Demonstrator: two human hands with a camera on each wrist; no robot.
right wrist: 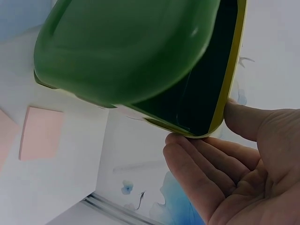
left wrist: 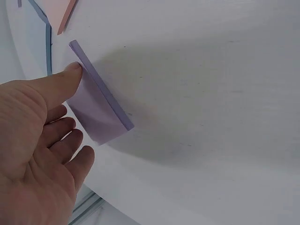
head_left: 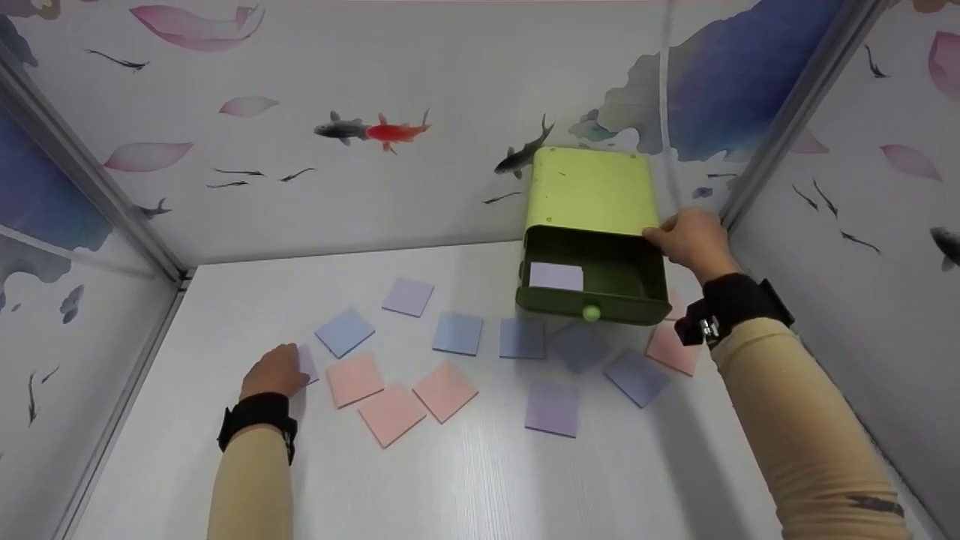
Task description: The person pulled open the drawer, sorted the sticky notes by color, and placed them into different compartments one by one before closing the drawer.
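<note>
At the left of the table, my left hand [head_left: 271, 373] pinches a purple sticky-note pad [left wrist: 96, 105]. Its thumb lies on the pad's face near one edge, and the other fingers curl by the opposite side. My right hand [head_left: 694, 238] grips the front right corner of a green drawer box [head_left: 592, 191], thumb at the rim and fingertips against the outside. The drawer [head_left: 630, 309] with a round knob is pulled out toward me. A light purple pad [head_left: 556, 276] lies inside it, at the left.
Blue pads [head_left: 457, 334], pink pads [head_left: 391, 414] and purple pads [head_left: 552, 409] lie scattered over the white table [head_left: 465, 495]. One pink pad [head_left: 673, 349] sits by the right wrist, near the box. Printed wall panels [head_left: 360, 195] enclose the back and sides.
</note>
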